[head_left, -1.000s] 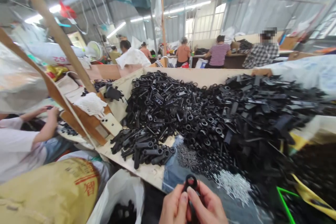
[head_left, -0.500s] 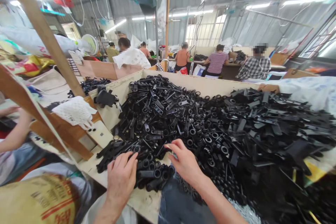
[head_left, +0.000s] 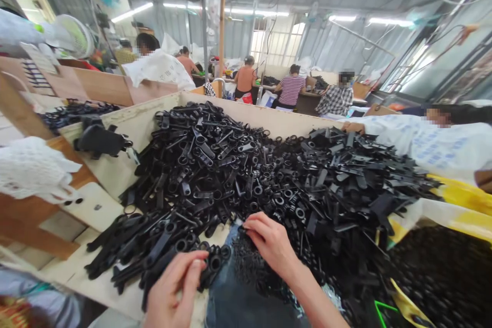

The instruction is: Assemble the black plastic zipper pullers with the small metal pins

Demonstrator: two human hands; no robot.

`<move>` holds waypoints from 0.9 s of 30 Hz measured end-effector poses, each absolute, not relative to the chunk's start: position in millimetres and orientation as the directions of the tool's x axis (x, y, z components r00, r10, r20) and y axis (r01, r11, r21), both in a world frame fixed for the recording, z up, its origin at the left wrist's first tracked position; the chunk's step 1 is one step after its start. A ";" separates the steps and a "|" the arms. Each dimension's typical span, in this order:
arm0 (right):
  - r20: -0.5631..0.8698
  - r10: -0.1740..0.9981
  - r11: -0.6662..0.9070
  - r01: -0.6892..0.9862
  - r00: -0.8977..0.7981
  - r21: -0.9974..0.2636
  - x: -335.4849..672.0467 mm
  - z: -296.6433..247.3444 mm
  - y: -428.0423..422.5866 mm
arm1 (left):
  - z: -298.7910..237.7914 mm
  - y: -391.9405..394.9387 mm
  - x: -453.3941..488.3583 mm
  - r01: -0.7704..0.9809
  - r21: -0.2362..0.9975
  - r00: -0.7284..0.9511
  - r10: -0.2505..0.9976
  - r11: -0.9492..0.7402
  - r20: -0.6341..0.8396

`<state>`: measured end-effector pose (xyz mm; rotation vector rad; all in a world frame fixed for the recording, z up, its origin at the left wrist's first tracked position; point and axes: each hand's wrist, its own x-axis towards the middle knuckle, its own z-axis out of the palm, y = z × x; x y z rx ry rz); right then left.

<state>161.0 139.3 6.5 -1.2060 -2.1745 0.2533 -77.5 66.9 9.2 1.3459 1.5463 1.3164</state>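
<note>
My left hand (head_left: 179, 287) is low, left of centre, thumb and fingers drawn together in a pinch. Anything between those fingertips is too small or hidden to make out. Just beyond it lie black parts with ringed ends (head_left: 218, 259), grouped on the pale board. My right hand (head_left: 271, 243) is closed too, its fingertips meeting over a heap of small black pieces (head_left: 248, 261); what it pinches cannot be made out. Under that heap spreads a dark blue sheet (head_left: 225, 305). Behind both hands rises a large pile of black plastic parts (head_left: 207, 164).
Flat black pieces (head_left: 357, 159) are heaped at the right, beside an open sack (head_left: 434, 266) of small dark pieces. A phone (head_left: 96, 207) and a white mesh cloth (head_left: 34, 169) lie at the left. A low wooden wall (head_left: 265, 115) closes the back; several people sit beyond.
The view has swung to the right. My left hand has turned from palm-down over the ringed parts to a pinch with the thumb showing. My right fingers have closed over the small pieces.
</note>
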 end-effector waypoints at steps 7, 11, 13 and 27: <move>0.515 0.705 0.707 0.549 -0.488 -0.446 169.6 21.9 66.5 | 8.1 62.1 3.8 -0.511 0.536 0.407 0.738 0.672 -0.538; 0.449 0.812 0.583 0.505 -0.373 -0.637 185.0 23.2 63.1 | 5.9 64.8 11.0 -0.526 0.540 0.358 0.748 0.656 -0.559; 0.425 0.853 0.521 0.498 -0.303 -0.693 194.2 20.7 68.8 | 6.2 68.3 12.9 -0.497 0.566 0.384 0.752 0.657 -0.536; 0.173 0.973 0.192 0.950 -0.152 -0.248 178.2 -11.5 128.7 | 18.2 81.4 15.4 -0.384 0.717 0.309 0.813 0.582 -0.494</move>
